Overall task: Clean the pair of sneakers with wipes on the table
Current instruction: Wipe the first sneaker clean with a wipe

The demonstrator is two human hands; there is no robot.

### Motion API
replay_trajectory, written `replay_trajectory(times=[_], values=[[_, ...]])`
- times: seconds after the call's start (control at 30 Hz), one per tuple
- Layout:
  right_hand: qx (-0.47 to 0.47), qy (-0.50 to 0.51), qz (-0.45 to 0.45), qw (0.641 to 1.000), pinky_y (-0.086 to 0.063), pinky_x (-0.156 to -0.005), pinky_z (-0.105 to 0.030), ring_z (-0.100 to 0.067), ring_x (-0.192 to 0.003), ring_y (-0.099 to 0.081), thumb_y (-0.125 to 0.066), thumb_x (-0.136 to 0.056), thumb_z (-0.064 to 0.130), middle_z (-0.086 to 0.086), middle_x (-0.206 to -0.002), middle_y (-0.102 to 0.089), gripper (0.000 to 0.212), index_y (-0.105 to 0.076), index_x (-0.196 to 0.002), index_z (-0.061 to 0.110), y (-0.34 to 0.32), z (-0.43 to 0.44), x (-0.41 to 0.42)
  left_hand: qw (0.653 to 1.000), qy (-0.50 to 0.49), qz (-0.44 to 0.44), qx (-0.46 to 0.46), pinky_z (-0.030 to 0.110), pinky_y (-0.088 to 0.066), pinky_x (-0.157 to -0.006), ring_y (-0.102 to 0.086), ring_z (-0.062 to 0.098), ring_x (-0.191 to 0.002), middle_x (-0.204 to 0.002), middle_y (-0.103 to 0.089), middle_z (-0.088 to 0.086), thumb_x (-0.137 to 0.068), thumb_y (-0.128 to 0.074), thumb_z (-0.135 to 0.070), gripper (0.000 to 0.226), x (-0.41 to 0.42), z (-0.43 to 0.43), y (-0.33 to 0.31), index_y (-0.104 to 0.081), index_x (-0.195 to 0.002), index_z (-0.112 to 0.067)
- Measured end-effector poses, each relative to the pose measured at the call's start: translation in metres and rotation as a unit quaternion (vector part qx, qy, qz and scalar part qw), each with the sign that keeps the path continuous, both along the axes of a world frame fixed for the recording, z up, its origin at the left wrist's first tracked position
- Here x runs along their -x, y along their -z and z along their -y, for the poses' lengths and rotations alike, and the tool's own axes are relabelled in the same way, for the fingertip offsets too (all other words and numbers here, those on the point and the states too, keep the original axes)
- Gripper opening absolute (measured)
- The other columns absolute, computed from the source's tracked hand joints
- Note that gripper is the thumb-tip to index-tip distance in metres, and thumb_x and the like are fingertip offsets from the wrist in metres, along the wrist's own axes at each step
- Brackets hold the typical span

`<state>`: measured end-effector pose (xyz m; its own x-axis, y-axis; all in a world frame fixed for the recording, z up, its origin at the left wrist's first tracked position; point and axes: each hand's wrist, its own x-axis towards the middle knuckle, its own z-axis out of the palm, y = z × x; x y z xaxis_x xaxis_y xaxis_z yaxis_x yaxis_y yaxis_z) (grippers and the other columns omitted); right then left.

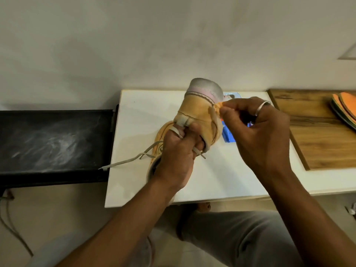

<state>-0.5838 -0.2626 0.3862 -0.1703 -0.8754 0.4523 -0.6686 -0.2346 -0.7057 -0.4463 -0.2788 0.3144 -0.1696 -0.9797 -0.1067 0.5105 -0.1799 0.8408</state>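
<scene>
Over the table (221, 170), left hand (179, 151) grips sneaker (194, 112) (right hand (258, 132) pinches its side).

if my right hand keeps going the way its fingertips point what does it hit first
The lifted sneaker. The right hand points left, pinching a wipe that looks pressed to the sneaker's side; the left hand holds it above the table. Depth is unclear from one view.

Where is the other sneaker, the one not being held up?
In the head view, the other sneaker lies on the white table left of centre, mostly hidden beneath the left hand, which grips the raised sneaker.
</scene>
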Motion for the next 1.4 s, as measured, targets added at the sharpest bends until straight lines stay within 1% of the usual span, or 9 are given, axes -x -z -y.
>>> replay_trajectory(times=[0.17,0.37,0.53,0.67,0.73,0.9,1.1,1.3,1.4], values=[[-0.041,0.016,0.067,0.997,-0.049,-0.068,-0.009,-0.005,-0.079,-0.065,-0.071,-0.09,0.023,0.006,-0.088,-0.072,0.015,-0.074,-0.103,0.017,0.018,-0.001,0.004,0.981,-0.01,-0.173,-0.09,0.039,-0.059,-0.093,-0.072,0.025,-0.104,-0.11,-0.074,0.012,-0.095,-0.05,-0.025,0.032,-0.008,0.006,-0.004,-0.062,-0.118,-0.006],[-0.115,-0.019,0.036,0.992,-0.05,-0.069,-0.009,0.001,-0.087,-0.063,-0.07,-0.089,0.032,0.016,-0.092,-0.069,0.024,-0.074,-0.109,0.02,0.045,0.006,0.009,0.964,-0.044,-0.181,-0.188,0.038,-0.061,-0.087,-0.073,0.027,-0.103,-0.115,-0.072,0.017,-0.092,-0.057,-0.023,0.048,-0.005,0.005,0.0,-0.055,-0.134,0.0],[-0.168,-0.049,0.018,0.984,-0.055,-0.073,-0.024,-0.005,-0.088,-0.063,-0.068,-0.089,0.038,0.011,-0.095,-0.071,0.027,-0.072,-0.113,0.027,0.059,0.014,0.012,0.974,-0.041,-0.107,-0.194,0.049,-0.051,-0.104,-0.065,0.034,-0.12,-0.129,-0.066,0.021,-0.099,-0.057,-0.017,0.042,-0.007,0.009,0.008,-0.053,-0.138,-0.002],[-0.15,-0.086,-0.034,0.984,-0.053,-0.069,-0.026,-0.009,-0.081,-0.062,-0.066,-0.092,0.034,0.006,-0.091,-0.069,0.021,-0.073,-0.11,0.027,0.063,0.021,0.0,0.987,-0.01,-0.019,-0.16,0.037,-0.059,-0.08,-0.07,0.028,-0.097,-0.107,-0.071,0.017,-0.094,-0.052,0.006,0.021,-0.01,0.011,0.014,-0.062,-0.109,-0.003],[-0.145,-0.088,-0.072,0.983,-0.05,-0.067,-0.02,-0.008,-0.08,-0.06,-0.065,-0.093,0.034,0.007,-0.091,-0.067,0.021,-0.072,-0.112,0.027,0.065,0.025,-0.005,0.988,0.006,-0.008,-0.152,0.032,-0.057,-0.069,-0.066,0.023,-0.082,-0.09,-0.066,0.014,-0.087,-0.045,0.016,0.027,-0.015,0.012,0.016,-0.059,-0.099,-0.003],[-0.156,-0.127,-0.08,0.976,-0.046,-0.063,-0.014,-0.004,-0.077,-0.059,-0.067,-0.091,0.032,0.009,-0.088,-0.067,0.018,-0.074,-0.106,0.024,0.063,0.026,-0.005,0.991,0.034,0.013,-0.125,0.03,-0.059,-0.073,-0.073,0.022,-0.09,-0.105,-0.071,0.016,-0.087,-0.04,0.021,0.045,-0.019,0.012,0.015,-0.057,-0.125,0.003],[-0.126,-0.097,-0.068,0.985,-0.045,-0.065,-0.012,-0.001,-0.078,-0.058,-0.066,-0.092,0.026,0.01,-0.089,-0.065,0.016,-0.074,-0.105,0.023,0.063,0.039,-0.014,0.993,0.049,0.029,-0.103,0.031,-0.059,-0.073,-0.072,0.024,-0.093,-0.106,-0.071,0.015,-0.088,-0.043,0.021,0.048,-0.02,0.015,0.015,-0.054,-0.131,0.002],[-0.161,-0.144,-0.093,0.972,-0.044,-0.061,-0.012,-0.003,-0.076,-0.059,-0.071,-0.086,0.025,0.014,-0.079,-0.064,0.013,-0.076,-0.098,0.025,0.06,0.034,-0.007,0.995,0.052,0.034,-0.08,0.038,-0.057,-0.092,-0.068,0.03,-0.114,-0.129,-0.066,0.018,-0.086,-0.051,0.013,0.056,-0.017,0.015,0.017,-0.052,-0.139,-0.003],[-0.118,-0.093,-0.098,0.984,-0.046,-0.062,-0.015,-0.006,-0.075,-0.059,-0.067,-0.089,0.027,0.01,-0.084,-0.066,0.014,-0.075,-0.101,0.025,0.062,0.038,-0.012,0.994,0.043,0.053,-0.08,0.037,-0.059,-0.085,-0.07,0.028,-0.106,-0.124,-0.068,0.017,-0.088,-0.048,0.016,0.054,-0.016,0.016,0.017,-0.053,-0.137,-0.005]])
